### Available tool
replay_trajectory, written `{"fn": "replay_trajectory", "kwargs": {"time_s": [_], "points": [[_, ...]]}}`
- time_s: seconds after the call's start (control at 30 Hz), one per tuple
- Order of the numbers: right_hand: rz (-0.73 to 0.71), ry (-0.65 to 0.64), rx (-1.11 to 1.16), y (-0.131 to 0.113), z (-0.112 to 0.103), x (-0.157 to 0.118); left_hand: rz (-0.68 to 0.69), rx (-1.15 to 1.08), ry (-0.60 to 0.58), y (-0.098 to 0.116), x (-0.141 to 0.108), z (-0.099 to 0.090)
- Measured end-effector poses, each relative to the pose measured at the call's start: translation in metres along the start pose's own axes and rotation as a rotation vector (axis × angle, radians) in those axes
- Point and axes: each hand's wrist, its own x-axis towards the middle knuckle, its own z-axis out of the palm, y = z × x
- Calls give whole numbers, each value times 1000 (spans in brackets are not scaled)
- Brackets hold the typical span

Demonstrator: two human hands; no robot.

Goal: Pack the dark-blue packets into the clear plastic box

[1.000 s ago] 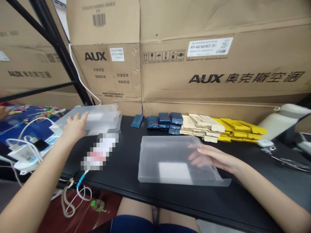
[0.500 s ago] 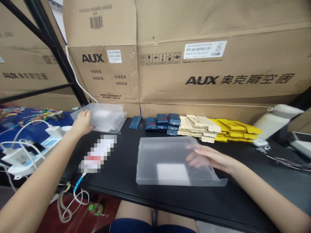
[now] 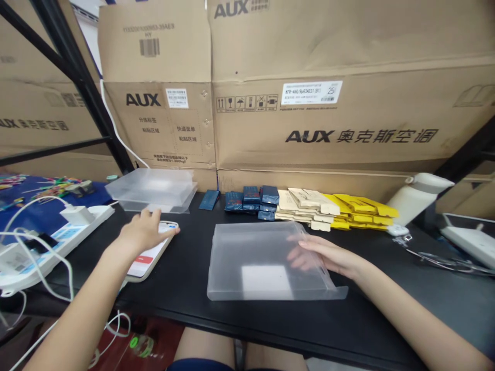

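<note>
A clear plastic folder (image 3: 247, 247) lies on the black table (image 3: 185, 288) in front of me. My right hand (image 3: 320, 255) grips its right edge, the fingers showing through the plastic from behind or inside and the thumb on top. Over the upper part of a phone (image 3: 149, 263) is my left hand (image 3: 143, 232), fingers spread and holding nothing. More clear folders (image 3: 150, 188) lie stacked at the back left. Along the back are dark blue packets (image 3: 251, 198), cream packets (image 3: 301, 203) and yellow packets (image 3: 359, 208).
On the left sits a power strip (image 3: 58, 250) with plugs and white cables. A bottle (image 3: 419, 196), glasses (image 3: 452, 260) and a white device (image 3: 469, 239) are at the right. Cardboard boxes (image 3: 251, 149) stand behind the table.
My left hand has come away from the stacked folders, moving toward me and over the phone. My right hand keeps its place on the front folder. The view has shifted slightly.
</note>
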Motion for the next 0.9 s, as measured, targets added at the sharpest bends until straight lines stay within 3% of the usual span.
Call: {"fn": "replay_trajectory", "kwargs": {"time_s": [0.07, 0.13, 0.23, 0.43, 0.53, 0.6, 0.7, 0.83, 0.9], "points": [[-4, 0, -2, 0, 1, 0, -67, 37, -147, 0, -7, 13], [-10, -1, 1, -1, 2, 0, -36, 56, -179, -4, -8, 23], [-10, 3, 7, -1, 2, 0, 27, 47, -140, -10, -1, 30], [-6, 0, 4, 0, 1, 1, 5, 5, -65, -21, 24, 36], [-11, 3, 5, 1, 2, 1, -31, -11, -26, -16, 28, 32], [-8, 9, 7, 2, 3, 2, 23, -56, 90, -1, 28, 26], [-5, 40, 13, 2, 6, 1, 323, -236, 234, 39, 35, 18], [-18, 106, 13, 0, 14, 0, 574, -392, 249, 96, 66, 25], [-46, 134, -11, 0, 18, 1, 532, -414, 265, 111, 84, 38]]}}
